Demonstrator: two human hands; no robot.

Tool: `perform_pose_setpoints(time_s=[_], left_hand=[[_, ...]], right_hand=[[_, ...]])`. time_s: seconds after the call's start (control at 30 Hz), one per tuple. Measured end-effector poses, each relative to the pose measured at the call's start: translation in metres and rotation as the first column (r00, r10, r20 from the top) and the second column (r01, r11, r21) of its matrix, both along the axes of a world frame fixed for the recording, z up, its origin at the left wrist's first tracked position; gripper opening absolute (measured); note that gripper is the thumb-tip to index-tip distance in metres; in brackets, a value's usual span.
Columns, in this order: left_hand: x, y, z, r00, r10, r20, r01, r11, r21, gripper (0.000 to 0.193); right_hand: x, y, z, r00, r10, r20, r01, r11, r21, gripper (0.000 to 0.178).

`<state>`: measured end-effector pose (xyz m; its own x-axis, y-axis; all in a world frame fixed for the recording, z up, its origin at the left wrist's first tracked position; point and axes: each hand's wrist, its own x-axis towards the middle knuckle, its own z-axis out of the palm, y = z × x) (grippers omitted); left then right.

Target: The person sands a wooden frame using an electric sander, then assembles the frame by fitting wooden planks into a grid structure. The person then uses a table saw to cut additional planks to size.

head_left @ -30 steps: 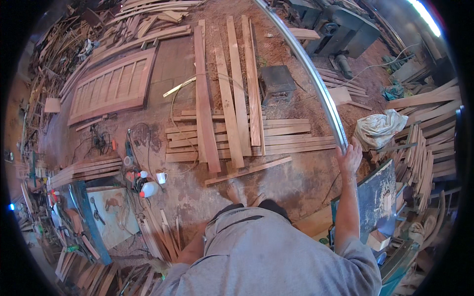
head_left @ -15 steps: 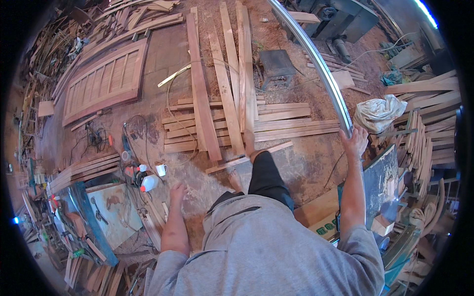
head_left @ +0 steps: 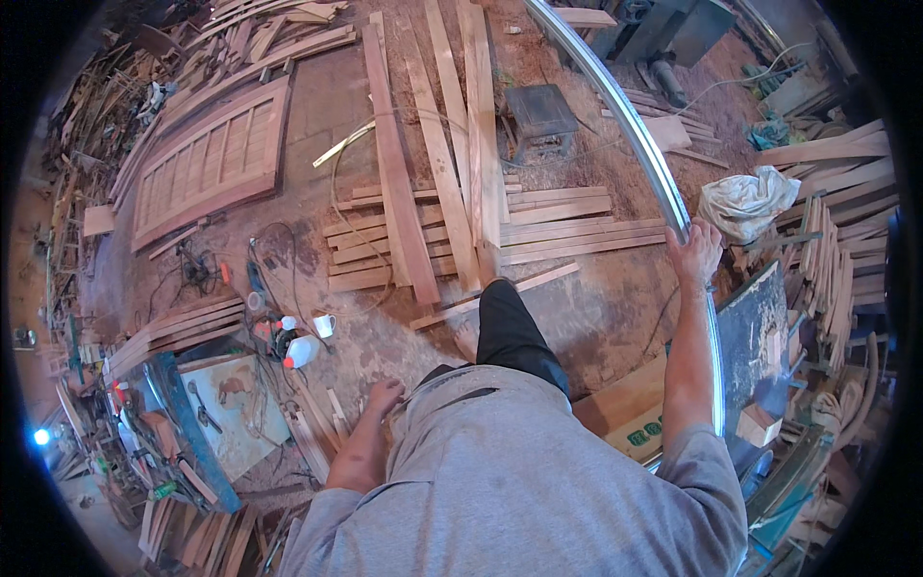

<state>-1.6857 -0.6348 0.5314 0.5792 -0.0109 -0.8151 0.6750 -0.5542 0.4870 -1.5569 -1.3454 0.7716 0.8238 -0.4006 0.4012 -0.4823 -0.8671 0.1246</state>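
Note:
My right hand (head_left: 694,252) is wrapped round a long silver metal bar (head_left: 630,120), which looks like an aluminium straightedge. The bar runs from the top of the picture, through my grip, and down behind my right forearm; the lens makes it look bowed. My left hand (head_left: 386,395) hangs beside my waist, its fingers curled in with nothing visible in them. Ahead of my feet, long wooden boards (head_left: 402,183) lie across a stack of shorter planks (head_left: 567,238). Close to my foot, a thin wooden strip (head_left: 548,281) crosses the floor.
A panelled wooden door (head_left: 216,159) lies at the far left. Left of me are a white jug (head_left: 301,352), a white mug (head_left: 324,325) and corded tools. A dark stool (head_left: 540,115) stands ahead; a white sack (head_left: 748,202) and stacked timber are at the right.
My left hand has swung in toward my waist. I have stepped slightly forward, and the floor things have shifted in view. My right hand keeps its grip on the bar.

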Motion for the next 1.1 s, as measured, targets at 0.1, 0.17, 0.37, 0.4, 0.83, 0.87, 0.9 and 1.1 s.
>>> perform_pose_setpoints(time_s=[0.1,0.17,0.37,0.4,0.83,0.87,0.9,1.1], left_hand=[[0.0,0.022,-0.005,0.961,0.247,-0.12,-0.253,0.967,-0.034,0.046],[0.007,0.033,-0.007,0.963,0.258,-0.075,-0.261,0.965,-0.033,0.046],[0.021,0.027,-0.007,0.937,0.349,0.004,-0.349,0.936,-0.043,0.046],[0.021,0.021,-0.007,0.943,0.333,-0.017,-0.333,0.943,-0.005,0.046],[-0.003,-0.005,-0.004,0.981,0.182,-0.063,-0.181,0.983,0.027,0.044],[-0.004,-0.001,-0.006,0.985,0.161,-0.064,-0.16,0.987,0.021,0.044],[-0.005,0.004,-0.008,0.988,0.139,-0.071,-0.138,0.99,0.029,0.044],[-0.012,0.018,-0.02,0.977,0.204,-0.06,-0.205,0.979,-0.008,0.048]], right_hand=[[0.0,-0.001,-0.001,1.0,0.014,0.02,-0.013,1.0,-0.019,0.048],[0.0,-0.001,-0.001,0.999,0.012,0.03,-0.011,0.999,-0.038,0.048],[0.0,0.002,0.003,0.999,0.017,0.028,-0.017,1.0,0.013,0.041],[0.0,0.003,0.004,0.999,0.026,0.039,-0.026,1.0,0.017,0.041],[0.0,0.003,0.006,1.0,-0.006,-0.006,0.006,0.999,0.043,0.044],[0.0,0.002,0.005,1.0,0.002,0.0,-0.002,0.999,0.037,0.044],[0.0,0.002,0.004,1.0,0.011,0.006,-0.011,0.999,0.032,0.045],[-0.001,-0.008,-0.002,0.999,0.041,-0.002,-0.041,0.999,0.022,0.051]])
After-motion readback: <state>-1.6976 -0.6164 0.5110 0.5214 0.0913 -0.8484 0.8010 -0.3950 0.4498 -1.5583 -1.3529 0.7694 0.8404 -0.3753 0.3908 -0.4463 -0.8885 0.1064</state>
